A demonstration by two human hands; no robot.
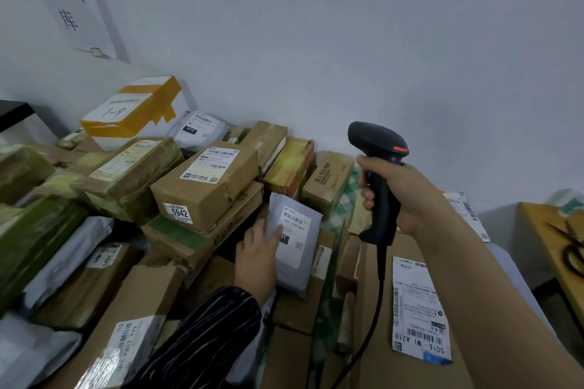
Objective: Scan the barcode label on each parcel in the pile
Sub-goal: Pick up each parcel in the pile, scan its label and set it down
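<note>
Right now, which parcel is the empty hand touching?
The middle grey mailer, labelled 231 239 K01. The left hand rests its fingers on that label; the grey bag farther back lies untouched.

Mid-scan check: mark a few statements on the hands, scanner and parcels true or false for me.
The right hand grips the scanner by its handle. True.
The left hand touches the grey mailer bag at its label. True.
The scanner lies on a box. False: it is held up above the pile.
The box marked 5942 sits on the wooden table. False: the 5942 box sits on another box in the pile.
</note>
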